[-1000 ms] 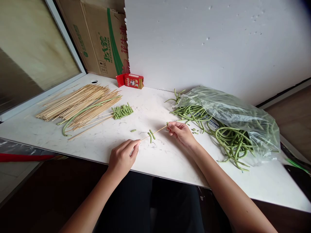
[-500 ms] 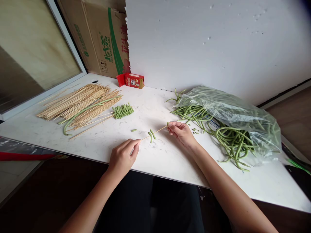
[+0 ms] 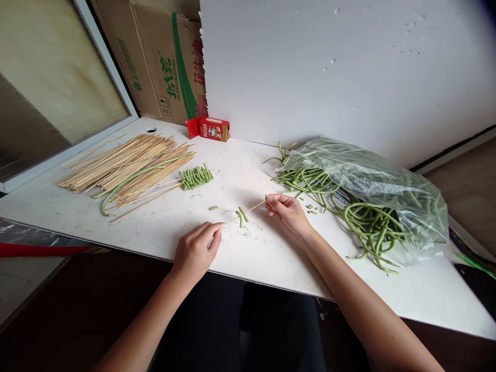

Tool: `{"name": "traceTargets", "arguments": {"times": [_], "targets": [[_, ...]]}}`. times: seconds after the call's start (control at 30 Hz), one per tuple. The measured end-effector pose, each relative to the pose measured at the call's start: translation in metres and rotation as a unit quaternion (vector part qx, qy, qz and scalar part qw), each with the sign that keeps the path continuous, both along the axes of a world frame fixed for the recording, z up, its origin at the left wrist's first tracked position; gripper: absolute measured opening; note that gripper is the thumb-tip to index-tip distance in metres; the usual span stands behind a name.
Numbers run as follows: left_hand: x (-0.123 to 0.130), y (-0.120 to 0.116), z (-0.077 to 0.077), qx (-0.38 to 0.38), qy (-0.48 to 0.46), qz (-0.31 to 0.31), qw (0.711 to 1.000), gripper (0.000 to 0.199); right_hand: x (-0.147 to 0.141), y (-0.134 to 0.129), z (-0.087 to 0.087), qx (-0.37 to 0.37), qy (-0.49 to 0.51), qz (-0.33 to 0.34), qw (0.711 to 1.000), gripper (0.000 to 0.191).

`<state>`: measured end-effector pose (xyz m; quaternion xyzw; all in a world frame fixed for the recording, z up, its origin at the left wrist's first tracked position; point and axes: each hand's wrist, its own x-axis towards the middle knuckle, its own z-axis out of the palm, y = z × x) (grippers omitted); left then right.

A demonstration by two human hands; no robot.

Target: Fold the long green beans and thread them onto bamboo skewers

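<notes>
My left hand (image 3: 199,247) pinches one end of a thin bamboo skewer (image 3: 254,206). Two short green bean pieces (image 3: 241,215) are threaded side by side along its middle. At the skewer's far tip, my right hand (image 3: 287,213) is closed on another bean piece (image 3: 266,198), most of it hidden by the fingers. One cut bean piece (image 3: 213,208) lies loose on the table between the hands and the filled skewers (image 3: 196,177), which are packed with a row of bean pieces.
Bare skewers (image 3: 127,164) are heaped at the left, a long bean (image 3: 132,178) across them. A clear plastic bag (image 3: 360,170) spills long green beans (image 3: 374,227) at the right, with small bean scraps (image 3: 311,208) beside it. Behind stand a red box (image 3: 214,129) and a cardboard carton (image 3: 163,62).
Almost nothing differs. My right hand has shifted very slightly to the left at the skewer's tip; the left hand and the threaded pieces stay where they were.
</notes>
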<state>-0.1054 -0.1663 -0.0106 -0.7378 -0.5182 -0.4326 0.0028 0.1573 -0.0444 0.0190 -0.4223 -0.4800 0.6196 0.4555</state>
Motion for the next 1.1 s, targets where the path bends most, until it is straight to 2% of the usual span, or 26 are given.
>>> {"name": "traceTargets", "arguments": {"times": [0.23, 0.9, 1.1], "targets": [[0.001, 0.001, 0.001, 0.012, 0.010, 0.005, 1.000, 0.019, -0.002, -0.002, 0.000, -0.019, 0.003, 0.003, 1.000, 0.043], [0.001, 0.001, 0.001, -0.003, -0.011, -0.003, 1.000, 0.018, -0.003, -0.002, 0.000, 0.008, -0.013, -0.003, 1.000, 0.042], [0.003, 0.001, 0.003, 0.020, 0.009, -0.002, 1.000, 0.019, -0.016, -0.011, -0.005, 0.026, -0.015, 0.023, 0.999, 0.039]]}}
